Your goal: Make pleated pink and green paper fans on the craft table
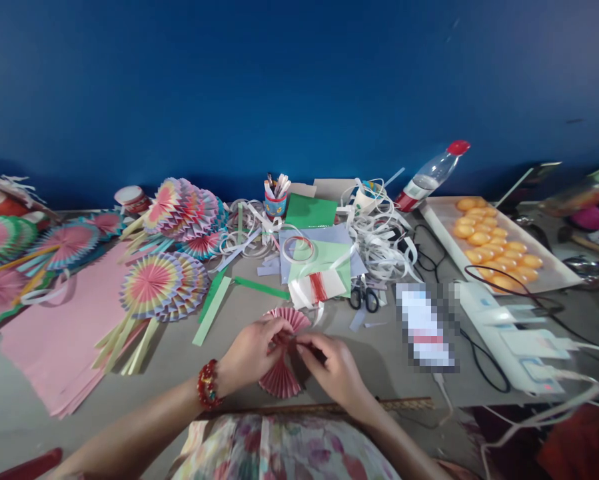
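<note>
The pleated pink paper (282, 379) lies near, mid-table (176, 353). The left hand (249, 350) pinches its waist; the right hand's (336, 370) thumb and forefinger nearly meet beside it, on what I can't tell. Seemingly fastening the middle, which calls for holding the folds tight.

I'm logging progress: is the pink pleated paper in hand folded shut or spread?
Partly spread: the pleated paper flares at both ends and narrows between left hand and right hand.
</note>
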Demonstrator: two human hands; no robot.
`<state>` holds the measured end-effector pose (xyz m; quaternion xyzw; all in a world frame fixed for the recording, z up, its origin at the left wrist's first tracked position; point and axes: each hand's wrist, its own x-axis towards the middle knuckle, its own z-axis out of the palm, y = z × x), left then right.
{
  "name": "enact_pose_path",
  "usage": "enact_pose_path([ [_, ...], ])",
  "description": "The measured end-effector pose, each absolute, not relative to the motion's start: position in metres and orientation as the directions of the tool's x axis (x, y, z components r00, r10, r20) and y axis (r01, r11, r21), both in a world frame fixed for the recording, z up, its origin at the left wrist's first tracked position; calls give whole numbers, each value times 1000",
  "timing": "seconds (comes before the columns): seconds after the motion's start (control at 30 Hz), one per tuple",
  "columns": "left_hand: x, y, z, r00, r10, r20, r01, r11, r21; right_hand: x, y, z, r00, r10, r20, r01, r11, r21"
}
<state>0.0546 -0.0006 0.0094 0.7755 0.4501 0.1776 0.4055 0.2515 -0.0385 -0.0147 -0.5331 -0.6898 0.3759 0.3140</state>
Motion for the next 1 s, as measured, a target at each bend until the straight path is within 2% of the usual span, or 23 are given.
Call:
enact_pose_path([
  [0.23,54,-5,2,588,808,47,548,-440,711,247,-33,-12,-273,961,-34,606,144,-782],
  [0.5,52,-10,-11,656,718,231,520,-652,552,241,-35,-12,-288,957,27,693,227,-684],
  [0.73,52,-10,-14,646,720,254,559,-672,487,238,-35,-15,-271,961,61,700,240,-673],
  [1.0,53,-11,-17,614,750,246,564,-636,527,237,-36,-20,-264,960,90,706,256,-660],
])
